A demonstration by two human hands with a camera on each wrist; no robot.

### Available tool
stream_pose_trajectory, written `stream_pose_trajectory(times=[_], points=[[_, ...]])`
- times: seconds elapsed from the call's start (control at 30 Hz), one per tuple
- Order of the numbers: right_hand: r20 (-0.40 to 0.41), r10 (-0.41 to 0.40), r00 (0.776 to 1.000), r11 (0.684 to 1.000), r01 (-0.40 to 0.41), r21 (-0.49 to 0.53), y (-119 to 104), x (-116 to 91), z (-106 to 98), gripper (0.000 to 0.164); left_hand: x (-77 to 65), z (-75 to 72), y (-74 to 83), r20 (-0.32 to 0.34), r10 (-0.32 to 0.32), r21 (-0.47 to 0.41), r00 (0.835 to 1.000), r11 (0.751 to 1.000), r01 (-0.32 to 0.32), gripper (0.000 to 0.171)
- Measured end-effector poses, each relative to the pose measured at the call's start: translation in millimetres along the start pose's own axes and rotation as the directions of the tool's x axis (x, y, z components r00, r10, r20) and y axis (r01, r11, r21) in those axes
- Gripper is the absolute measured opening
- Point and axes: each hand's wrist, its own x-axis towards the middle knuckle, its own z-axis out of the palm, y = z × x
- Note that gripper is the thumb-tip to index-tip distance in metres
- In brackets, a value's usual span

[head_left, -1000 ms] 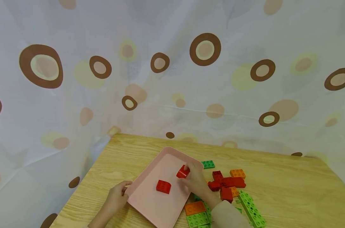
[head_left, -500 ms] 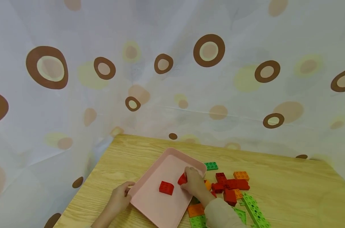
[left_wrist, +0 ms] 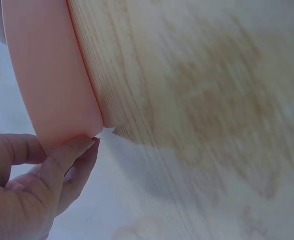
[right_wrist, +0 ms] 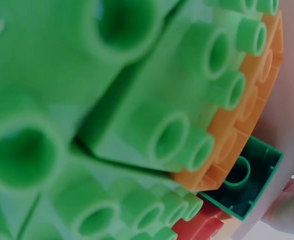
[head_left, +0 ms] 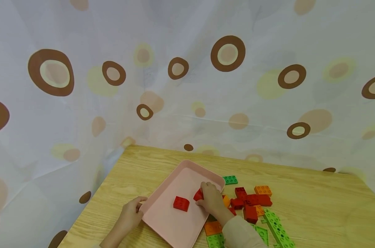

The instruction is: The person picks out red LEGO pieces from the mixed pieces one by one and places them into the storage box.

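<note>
A pink tray (head_left: 162,220) lies slanted on the wooden table. At its left corner my left hand (head_left: 131,214) pinches the rim, and the left wrist view shows thumb and fingers on the tray wall (left_wrist: 52,65). Over the tray's right side, my right hand (head_left: 213,199) holds a red toy block (head_left: 198,195) low at the tray floor, its far part hidden by the fingers. A second red block (head_left: 181,204), curved at one end, lies in the middle of the tray. In the right wrist view only a bit of the right hand (right_wrist: 289,210) shows.
Right of the tray lie more toy blocks: a red cluster (head_left: 251,200), orange blocks (head_left: 263,190), a long light green piece (head_left: 278,227) and a dark green block (head_left: 230,179). Light green blocks (right_wrist: 151,125) fill the right wrist view. A patterned curtain (head_left: 187,89) hangs behind the table.
My right hand has lowered the red block slightly toward the tray floor and then stayed there. The left hand keeps its place on the rim. The head view has shifted a little.
</note>
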Motion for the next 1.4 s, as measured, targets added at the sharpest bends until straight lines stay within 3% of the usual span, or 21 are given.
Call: stream_pose_trajectory(times=[0.17, 0.27, 0.37, 0.47, 0.53, 0.63, 0.73, 0.93, 1.17, 1.4], points=[[-0.024, -0.022, 0.999, 1.0, 0.022, -0.008, 2.8, -2.3, -1.4, 0.037, -0.8, 1.5, -1.3, 0.005, -0.01, -0.007, 1.0, 1.0, 0.01, 0.042], [-0.113, -0.107, 0.988, 0.994, 0.11, 0.019, 5.7, -4.1, -5.2, 0.033, -1.1, 1.4, -2.1, 0.013, -0.02, -0.008, 1.0, 1.0, 0.02, 0.043], [-0.252, -0.213, 0.944, 0.973, 0.227, 0.028, 11.3, -6.6, -14.0, 0.03, -1.2, 1.2, -2.5, 0.015, -0.019, -0.007, 1.0, 1.0, 0.019, 0.043], [-0.369, -0.296, 0.881, 0.949, 0.315, -0.008, 22.4, -9.7, -27.4, 0.028, -1.0, 1.3, -2.1, 0.009, -0.015, -0.01, 1.0, 1.0, 0.015, 0.043], [-0.401, -0.341, 0.851, 0.936, 0.348, -0.056, 33.0, -13.0, -37.1, 0.028, -0.8, 1.2, -1.8, 0.007, -0.012, -0.011, 1.0, 1.0, 0.012, 0.043], [-0.389, -0.407, 0.827, 0.912, 0.387, -0.133, 51.4, -21.1, -50.8, 0.03, -0.3, 0.7, -2.0, 0.007, -0.016, -0.011, 1.0, 1.0, 0.016, 0.043], [-0.342, -0.421, 0.84, 0.907, 0.387, -0.166, 68.4, -32.0, -61.0, 0.032, 0.0, -0.4, -2.5, 0.004, -0.025, -0.007, 1.0, 1.0, 0.025, 0.043], [-0.224, -0.357, 0.907, 0.931, 0.327, -0.162, 93.3, -57.0, -72.5, 0.03, 0.1, -1.2, -2.5, -0.003, -0.023, -0.005, 1.0, 1.0, 0.023, 0.042], [-0.069, -0.203, 0.977, 0.969, 0.19, -0.158, 104.7, -76.3, -75.3, 0.028, -0.3, -1.3, -2.1, -0.008, -0.025, 0.007, 1.0, 1.0, 0.025, 0.042], [-0.037, -0.069, 0.997, 0.998, 0.069, -0.012, 104.6, -80.8, -69.8, 0.027, -0.7, -1.4, 1.4, -0.002, -0.023, 0.003, 1.0, 1.0, 0.023, 0.041]])
